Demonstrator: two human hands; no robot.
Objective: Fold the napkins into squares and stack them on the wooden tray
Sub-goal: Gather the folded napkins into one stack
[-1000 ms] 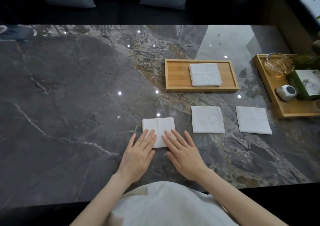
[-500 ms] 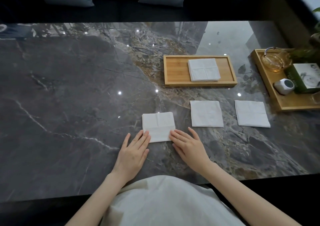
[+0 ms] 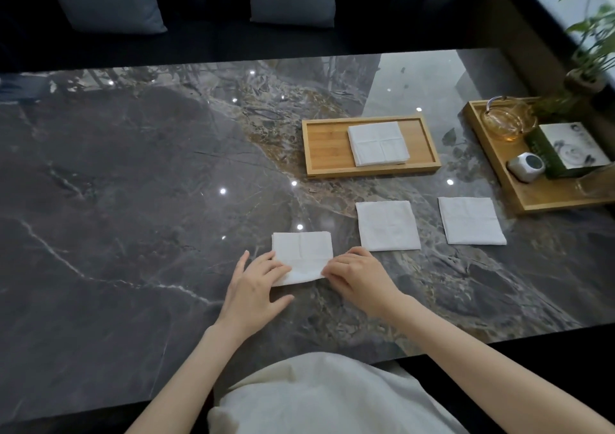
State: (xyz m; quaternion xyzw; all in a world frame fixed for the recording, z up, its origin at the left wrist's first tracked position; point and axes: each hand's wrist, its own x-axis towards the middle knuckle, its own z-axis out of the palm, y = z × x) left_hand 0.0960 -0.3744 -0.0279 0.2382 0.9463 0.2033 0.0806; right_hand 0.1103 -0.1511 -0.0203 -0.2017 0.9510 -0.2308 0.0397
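Napkin [image 3: 302, 255], bench front, near edge pinched at both corners by left hand [image 3: 253, 288] and right hand [image 3: 357, 278] fingers: lift evenly, align edges, crease square, then stack on wooden tray [image 3: 324, 145].

No text, label, brand or number can be read anywhere. The green box [image 3: 562, 154] on the side tray [image 3: 532, 197] carries a pale printed picture, too blurred to make out, and the small white cube [image 3: 527, 166] beside it shows only a dark face.
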